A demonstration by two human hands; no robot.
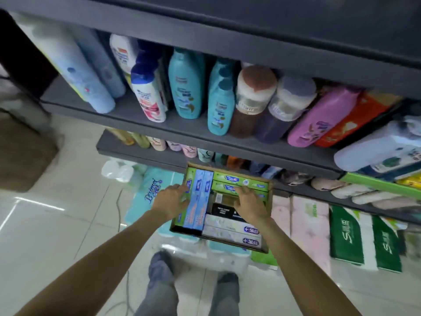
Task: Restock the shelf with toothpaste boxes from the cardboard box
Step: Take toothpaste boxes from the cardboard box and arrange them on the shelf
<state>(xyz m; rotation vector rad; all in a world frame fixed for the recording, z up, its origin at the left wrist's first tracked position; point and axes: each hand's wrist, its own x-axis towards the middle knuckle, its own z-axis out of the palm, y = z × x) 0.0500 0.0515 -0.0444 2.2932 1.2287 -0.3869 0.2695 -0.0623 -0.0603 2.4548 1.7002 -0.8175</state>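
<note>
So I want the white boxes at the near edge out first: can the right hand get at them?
Probably yes: the right hand rests just beyond the white boxes, which lie uncovered on top in the cardboard box.

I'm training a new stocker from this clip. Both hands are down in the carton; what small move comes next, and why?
Probably close the left hand round a blue box and lift it. The fingers already lie on the upright boxes at the carton's left end, and neither it nor the right hand grips anything yet.

Both forearms are bare, with no sleeves, watch or rings showing on the left hand (171,200) or the right hand (249,204). At bottom centre, grey-blue trousers (159,290) cover both legs.
</note>
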